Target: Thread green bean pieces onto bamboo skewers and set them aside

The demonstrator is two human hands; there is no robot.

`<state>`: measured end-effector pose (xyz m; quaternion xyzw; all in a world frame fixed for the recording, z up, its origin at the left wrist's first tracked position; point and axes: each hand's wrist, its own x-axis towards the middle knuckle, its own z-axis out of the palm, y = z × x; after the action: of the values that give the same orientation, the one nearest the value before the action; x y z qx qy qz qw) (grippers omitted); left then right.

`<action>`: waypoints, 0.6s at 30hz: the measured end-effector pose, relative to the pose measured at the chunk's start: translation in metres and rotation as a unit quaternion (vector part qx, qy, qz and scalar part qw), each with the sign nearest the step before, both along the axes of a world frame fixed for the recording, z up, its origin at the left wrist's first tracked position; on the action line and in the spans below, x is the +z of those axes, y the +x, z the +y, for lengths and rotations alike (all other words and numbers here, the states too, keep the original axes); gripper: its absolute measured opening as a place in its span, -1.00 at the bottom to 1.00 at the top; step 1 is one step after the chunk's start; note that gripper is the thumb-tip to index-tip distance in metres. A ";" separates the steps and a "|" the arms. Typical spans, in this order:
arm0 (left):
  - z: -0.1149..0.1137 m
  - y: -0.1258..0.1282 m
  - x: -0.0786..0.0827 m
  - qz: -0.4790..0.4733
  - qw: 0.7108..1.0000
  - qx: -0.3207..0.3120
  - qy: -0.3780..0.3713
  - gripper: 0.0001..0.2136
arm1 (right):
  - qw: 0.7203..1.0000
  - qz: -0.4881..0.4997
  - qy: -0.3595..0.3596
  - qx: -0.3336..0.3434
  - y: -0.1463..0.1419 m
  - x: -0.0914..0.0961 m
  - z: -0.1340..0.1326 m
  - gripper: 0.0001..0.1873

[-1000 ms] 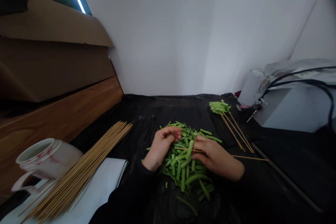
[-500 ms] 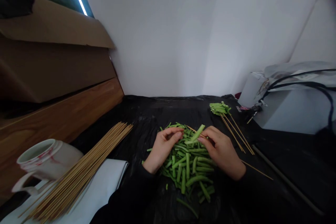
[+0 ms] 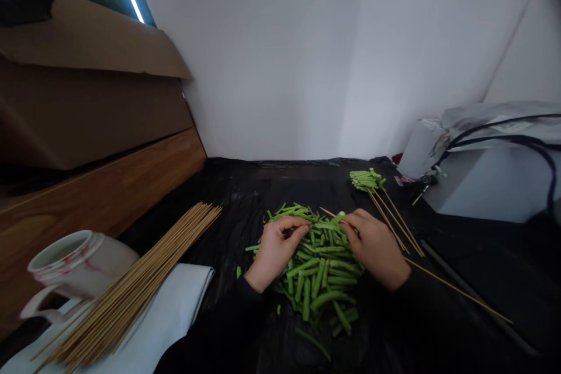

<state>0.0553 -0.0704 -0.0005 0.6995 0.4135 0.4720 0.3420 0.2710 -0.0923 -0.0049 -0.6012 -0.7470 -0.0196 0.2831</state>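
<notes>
A heap of cut green bean pieces [image 3: 313, 274] lies in front of me on black plastic sheeting. My right hand [image 3: 377, 248] pinches a thin bamboo skewer [image 3: 460, 291]; its tip pokes out past the fingers on the left, and its long end runs back to the lower right. Bean pieces [image 3: 328, 225] sit by the skewer at these fingertips; whether both are pierced is hard to see. My left hand [image 3: 278, 248] is over the heap's left side, thumb and forefinger closed at the left end of a bean piece.
To the left, a bundle of bamboo skewers [image 3: 144, 289] rests on a folded white cloth [image 3: 188, 289] beside a mug [image 3: 81, 263]. Several beans on skewers [image 3: 367, 180] lie at the back right. A cardboard box [image 3: 96, 111] stands left, a pale box with black straps [image 3: 486, 181] right.
The skewer in my right hand has swung, with more of its rear end showing at the lower right. The bean piece there has tipped lower. My left fingers have moved slightly right and closed.
</notes>
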 end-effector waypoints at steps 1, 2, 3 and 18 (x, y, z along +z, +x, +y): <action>0.000 0.000 0.000 0.002 1.000 0.000 0.002 -0.88 | 1.000 -0.014 -0.001 -0.024 0.002 0.000 0.001 -0.76; -0.001 0.001 0.000 0.004 1.000 0.001 0.004 -0.88 | 0.999 -0.025 -0.004 -0.044 0.003 0.000 0.002 -0.76; -0.001 0.001 0.000 0.006 1.000 0.001 0.005 -0.87 | 0.998 -0.035 -0.009 -0.057 0.003 -0.001 0.002 -0.77; -0.001 0.003 -0.004 0.005 1.000 -0.006 -0.001 -0.86 | 0.997 0.050 -0.044 0.033 -0.004 -0.031 0.017 -0.83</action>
<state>0.0585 -0.0713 -0.0045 0.7038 0.4114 0.4661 0.3437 0.2672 -0.0755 -0.0355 -0.5880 -0.7518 0.0524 0.2939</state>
